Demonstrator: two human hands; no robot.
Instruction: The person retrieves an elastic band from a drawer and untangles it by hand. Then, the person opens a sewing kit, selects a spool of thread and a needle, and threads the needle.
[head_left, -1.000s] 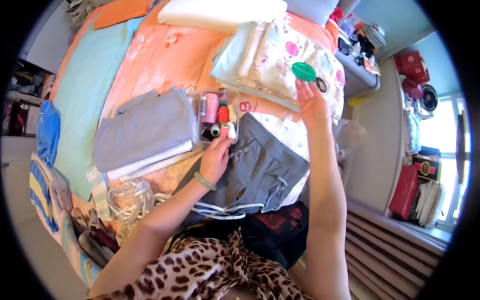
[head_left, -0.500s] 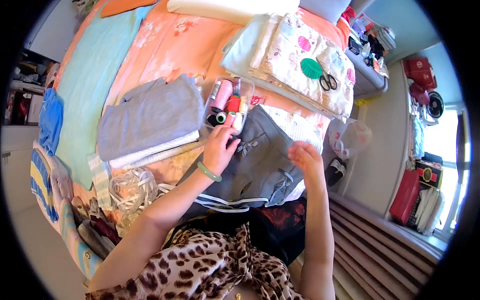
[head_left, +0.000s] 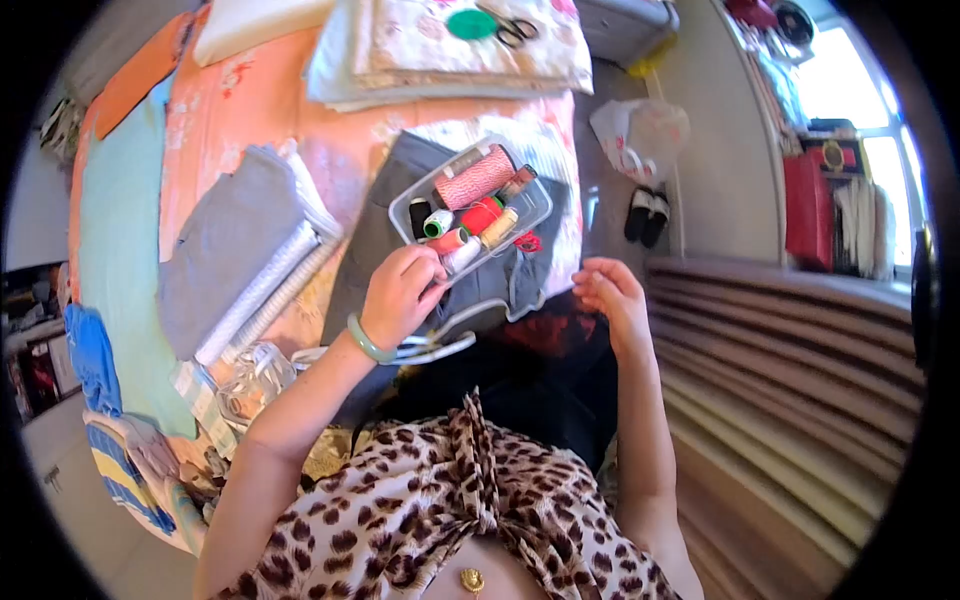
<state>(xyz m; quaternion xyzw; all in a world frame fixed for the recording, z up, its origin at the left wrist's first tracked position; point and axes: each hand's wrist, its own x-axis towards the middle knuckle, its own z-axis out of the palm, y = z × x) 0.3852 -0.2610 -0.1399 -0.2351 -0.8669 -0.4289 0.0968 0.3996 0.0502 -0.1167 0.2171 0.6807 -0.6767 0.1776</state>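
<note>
My left hand point(head_left: 398, 297), with a green bangle at the wrist, is closed on the near edge of a clear plastic box point(head_left: 405, 207). Inside lie several thread spools, among them a pink-and-white one point(head_left: 475, 178), a red one point(head_left: 482, 216) and a cream one point(head_left: 499, 229). The box is over a dark grey garment point(head_left: 362, 232) with a white cord point(head_left: 440, 350) at its near side; whether it rests on the cloth I cannot tell. Farther right, my right hand point(head_left: 612, 300) is raised with fingers bent together; anything pinched there is too small to make out.
Folded grey cloths point(head_left: 235, 240) lie left on the bed. At the back, a folded patterned sheet point(head_left: 430, 55) carries a green disc point(head_left: 471, 24) and black scissors point(head_left: 516, 33). A plastic bag point(head_left: 640, 140) and slippers point(head_left: 647, 217) are on the right.
The box of spools has moved from beside the grey cloths to over the dark grey garment, with my left hand on it. My view has turned; my right hand stays raised at the right.
</note>
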